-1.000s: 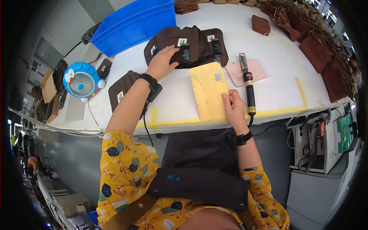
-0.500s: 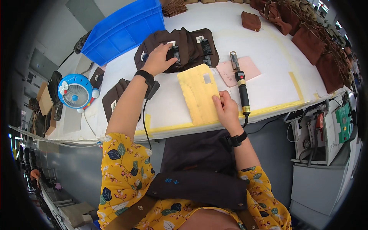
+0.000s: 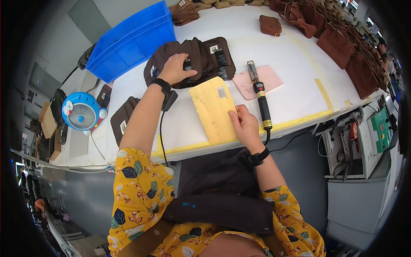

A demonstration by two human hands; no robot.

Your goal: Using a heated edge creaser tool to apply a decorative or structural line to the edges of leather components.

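My left hand (image 3: 176,70) lies on a pile of dark brown fabric pieces (image 3: 201,51) with white and black labels. Its thumb stands apart from its fingers, and part of the fingertips is out of sight against the cloth. In my right hand (image 3: 247,128) I pinch the right edge of a yellow card template (image 3: 212,113) that has a small rectangular hole near its top. The template is tilted over the front of the white table. Just right of it, a black-handled corded hand tool (image 3: 261,96) with a metal head lies partly across a pink pad (image 3: 269,79).
A blue plastic crate (image 3: 132,40) stands behind the pile. To the left are more dark brown pieces (image 3: 122,120) and a blue fan (image 3: 81,111). Reddish-brown pouches (image 3: 338,45) line the far right edge. Yellow tape (image 3: 291,124) runs along the table's front edge.
The whole view has shifted slightly. My left hand stays on the brown pile with its fingers a little more bent. My right hand still holds the yellow template.
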